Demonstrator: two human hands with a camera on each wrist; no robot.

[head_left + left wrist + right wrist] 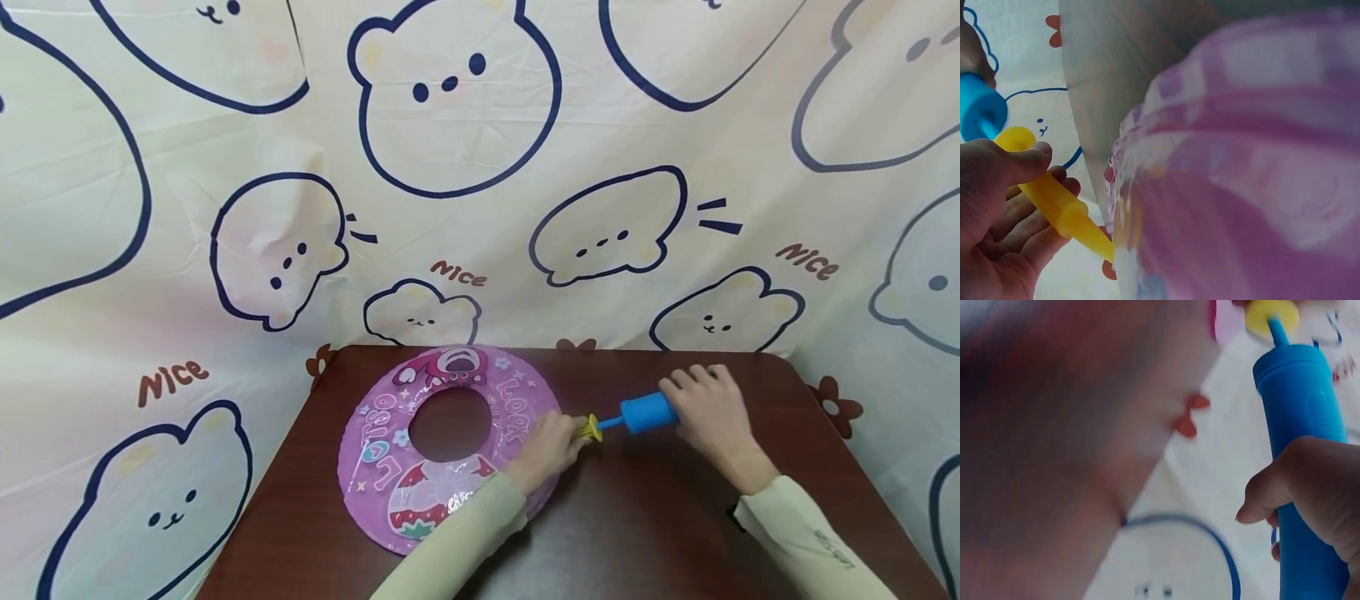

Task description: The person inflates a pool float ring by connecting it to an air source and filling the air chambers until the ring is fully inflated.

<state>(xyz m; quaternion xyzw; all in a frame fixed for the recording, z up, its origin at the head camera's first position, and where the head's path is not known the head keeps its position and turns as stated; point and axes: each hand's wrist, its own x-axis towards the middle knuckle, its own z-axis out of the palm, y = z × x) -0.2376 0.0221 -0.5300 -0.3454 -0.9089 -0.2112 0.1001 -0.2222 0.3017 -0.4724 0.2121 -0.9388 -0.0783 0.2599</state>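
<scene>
We see the blue pump (648, 412) held over the right half of the desk (637, 517), its thin rod (612, 423) running to a yellow piece (1054, 203). The right hand's grip (708, 417) is wrapped round the blue barrel, thumb across one side and fingertips showing past the other. The left hand's grip (547, 450) is closed on the yellow piece, which we see lying between thumb and fingers in the left wrist view; its tapered end reaches the edge of the pink swim ring (367, 471), though we cannot tell whether it goes in. The ring lies on the desk's left half, near the back edge, printed with a bear, lettering and a strawberry, and the left sleeve (465, 542) crosses over its near right side. Behind the desk we see a pale cloth (480, 229) with outlined bears and "Nice".
</scene>
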